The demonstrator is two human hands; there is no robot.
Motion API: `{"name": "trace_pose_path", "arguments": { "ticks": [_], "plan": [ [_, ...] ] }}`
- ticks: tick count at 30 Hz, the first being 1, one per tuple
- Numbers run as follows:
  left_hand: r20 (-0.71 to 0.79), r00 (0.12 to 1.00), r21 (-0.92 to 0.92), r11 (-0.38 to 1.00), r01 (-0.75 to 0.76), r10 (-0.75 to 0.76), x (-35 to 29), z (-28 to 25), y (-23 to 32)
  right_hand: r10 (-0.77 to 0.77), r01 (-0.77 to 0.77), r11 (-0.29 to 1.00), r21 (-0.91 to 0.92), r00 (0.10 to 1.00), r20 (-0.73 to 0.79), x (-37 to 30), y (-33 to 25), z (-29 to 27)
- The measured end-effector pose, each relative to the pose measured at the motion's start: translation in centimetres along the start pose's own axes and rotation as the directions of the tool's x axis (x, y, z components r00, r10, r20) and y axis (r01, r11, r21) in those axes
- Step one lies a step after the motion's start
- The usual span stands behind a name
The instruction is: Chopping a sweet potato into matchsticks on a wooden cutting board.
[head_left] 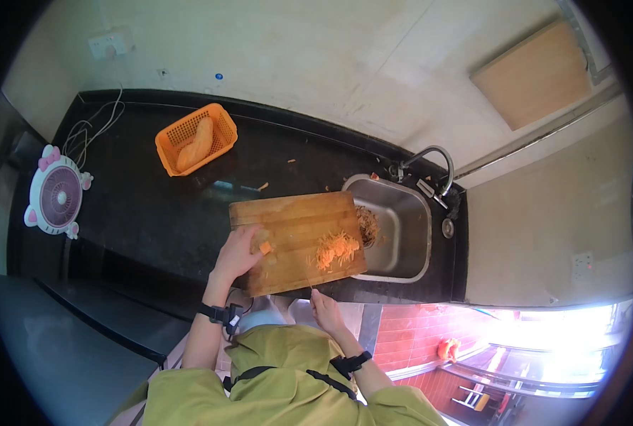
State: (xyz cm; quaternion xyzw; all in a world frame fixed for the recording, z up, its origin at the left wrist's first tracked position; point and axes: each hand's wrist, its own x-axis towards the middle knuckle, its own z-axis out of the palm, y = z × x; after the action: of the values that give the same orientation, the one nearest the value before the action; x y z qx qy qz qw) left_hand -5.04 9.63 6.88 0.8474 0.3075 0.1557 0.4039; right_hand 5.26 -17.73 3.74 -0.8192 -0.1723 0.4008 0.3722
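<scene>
A wooden cutting board [295, 213] lies on the dark counter in front of me, its right end reaching over the sink's edge. On its right half sits a heap of orange carrot shreds [336, 250]. My left hand [238, 252] rests at the board's left side, thumb and fingers closed around a small carrot piece [264, 248]. By the board's near edge, my right hand [325, 311] is closed on a thin tool that looks like a knife [310, 282], seen nearly edge-on. Most of its handle is hidden in my fingers.
A steel sink [409, 241] with a curved faucet [444, 160] is at the right, scraps [367, 226] inside it. Farther back stands an orange plastic basket [220, 145] with a long pale-orange vegetable [197, 145]. A pink-and-white fan [60, 195] and white cable [82, 135] occupy the left.
</scene>
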Motion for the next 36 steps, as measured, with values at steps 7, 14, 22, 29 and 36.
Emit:
{"name": "trace_pose_path", "arguments": {
  "ticks": [7, 14, 22, 29, 36],
  "plan": [
    [0.004, 1.0, 0.199, 0.98, -0.008, 0.008, -1.5, 2.9, 0.2, 0.01, -0.005, 0.998, -0.069, 0.997, 0.074, 0.2, 0.4, 0.6],
    [-0.05, 0.998, 0.224, 0.974, -0.027, 0.039, -1.5, 3.8, -0.8, 0.017, -0.016, 1.0, -0.012, 0.995, 0.097, 0.5, 1.0, 0.4],
    [-0.01, 1.0, -0.035, 0.999, 0.019, -0.019, -1.0, 2.7, -1.1, 0.035, -0.038, 0.999, 0.029, 0.995, 0.097, 0.2, 0.6, 0.6],
    [0.01, 0.999, -0.104, 0.994, 0.045, -0.044, -1.2, 2.7, -1.4, 0.033, -0.038, 0.998, 0.048, 0.994, 0.1, 0.1, 0.6, 0.6],
    [0.01, 0.998, -0.105, 0.992, 0.068, -0.068, -1.2, 2.5, -0.9, 0.024, -0.032, 0.997, 0.077, 0.995, 0.096, 0.3, 1.1, 1.0]
  ]
}}
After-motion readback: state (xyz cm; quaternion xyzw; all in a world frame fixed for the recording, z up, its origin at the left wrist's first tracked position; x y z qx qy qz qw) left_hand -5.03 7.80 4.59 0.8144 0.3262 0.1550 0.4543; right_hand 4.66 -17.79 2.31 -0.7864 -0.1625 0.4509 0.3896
